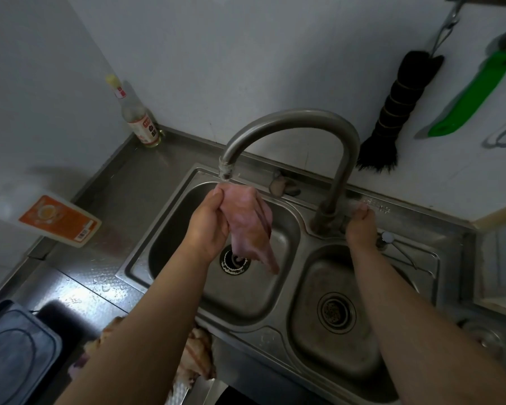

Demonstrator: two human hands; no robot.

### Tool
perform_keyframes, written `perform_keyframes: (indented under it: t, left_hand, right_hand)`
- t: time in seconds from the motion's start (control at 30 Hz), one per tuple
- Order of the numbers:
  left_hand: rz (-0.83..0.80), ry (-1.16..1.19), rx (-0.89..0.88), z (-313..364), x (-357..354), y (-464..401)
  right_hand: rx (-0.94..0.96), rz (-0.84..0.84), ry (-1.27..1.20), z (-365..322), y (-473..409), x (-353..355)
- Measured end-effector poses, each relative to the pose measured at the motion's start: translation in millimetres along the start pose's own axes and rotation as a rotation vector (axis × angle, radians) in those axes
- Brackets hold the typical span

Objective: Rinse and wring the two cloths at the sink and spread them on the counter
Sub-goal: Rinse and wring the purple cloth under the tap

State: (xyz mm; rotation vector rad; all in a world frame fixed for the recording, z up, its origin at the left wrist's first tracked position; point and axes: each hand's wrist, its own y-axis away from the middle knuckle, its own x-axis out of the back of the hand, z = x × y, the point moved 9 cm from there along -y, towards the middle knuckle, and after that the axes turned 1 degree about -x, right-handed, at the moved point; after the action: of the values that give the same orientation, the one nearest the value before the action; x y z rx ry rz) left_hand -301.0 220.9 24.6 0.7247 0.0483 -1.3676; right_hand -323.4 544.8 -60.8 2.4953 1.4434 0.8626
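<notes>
My left hand [209,222] grips a pink cloth [253,229] and holds it right under the faucet spout [225,171], over the left sink basin [246,299]. The cloth hangs down toward the drain. My right hand [360,226] is curled on the tap handle behind the faucet base [326,220]. A second, striped cloth [197,358] lies bunched on the counter edge in front of the sink, partly hidden by my left forearm.
The right basin [333,314] sits under my right forearm. A glass bottle [138,118] stands in the back corner, an orange-labelled bottle [59,220] at the left. A black brush [392,118] and green board [476,97] hang on the wall. A dark appliance [15,352] sits at lower left.
</notes>
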Motion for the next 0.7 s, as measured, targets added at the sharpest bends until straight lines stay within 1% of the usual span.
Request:
perform_keyframes:
  t: [0.1,0.17,0.2,0.23,0.27,0.3,0.33,0.37,0.4,0.47,0.5,0.53,0.57,0.6,0.63,0.67,0.7]
  left_hand:
    - [-0.015,-0.013,-0.006,1.6,1.1,0.2]
    - [-0.044,-0.019,-0.017,2.9,-0.7,0.2]
    - [-0.058,-0.015,-0.025,4.3,-2.1,0.8]
    - [-0.070,-0.013,-0.030,6.0,-3.6,1.7]
    - [-0.085,-0.012,-0.034,6.5,-4.4,1.2]
    - [-0.097,-0.016,-0.036,6.9,-4.8,0.9]
    - [-0.106,-0.025,-0.034,7.4,-5.6,0.5]
    - [-0.112,-0.042,-0.029,7.7,-6.7,0.1]
    - [-0.126,-0.070,-0.034,8.4,-7.9,-0.3]
    - [-0.165,-0.164,-0.052,11.6,-10.9,0.0]
    - [-0.196,-0.221,-0.057,14.0,-13.4,0.9]
    - [-0.224,-0.286,-0.065,16.2,-14.4,0.9]
    - [-0.235,-0.348,-0.073,18.8,-13.3,1.0]
    - [-0.210,-0.403,-0.075,21.9,-9.1,0.4]
    - [-0.154,-0.448,-0.074,26.1,-1.7,-1.0]
    - [-0.091,-0.502,-0.092,32.0,7.0,-2.8]
    - [-0.045,-0.595,-0.123,39.7,13.9,-3.5]
  right_hand:
    - [-0.010,-0.004,-0.040,-0.1,3.6,0.7]
    - [-0.058,-0.012,-0.076,3.7,3.9,-2.6]
    - [-0.097,0.012,-0.117,5.8,4.8,-3.2]
    - [-0.140,0.071,-0.163,10.0,6.7,-2.2]
    - [-0.158,0.173,-0.187,10.0,16.3,3.0]
    - [-0.126,0.275,-0.196,7.2,29.2,6.0]
    - [-0.037,0.319,-0.203,-3.1,45.6,3.0]
    - [0.070,0.271,-0.221,-15.4,61.7,-10.7]
    - [0.160,0.129,-0.224,-33.7,80.4,-32.6]
    - [0.251,-0.276,-0.161,-72.9,117.5,-84.5]
    - [0.261,-0.463,-0.116,-89.8,132.5,-105.1]
    - [0.263,-0.615,-0.048,-103.3,143.2,-121.3]
    - [0.270,-0.727,0.044,-112.9,150.4,-131.0]
    - [0.286,-0.783,0.134,-118.0,151.2,-137.2]
    - [0.306,-0.801,0.196,-120.6,148.2,-140.3]
    - [0.320,-0.802,0.201,-121.8,143.7,-141.9]
    - [0.316,-0.797,0.153,-122.0,139.0,-142.2]
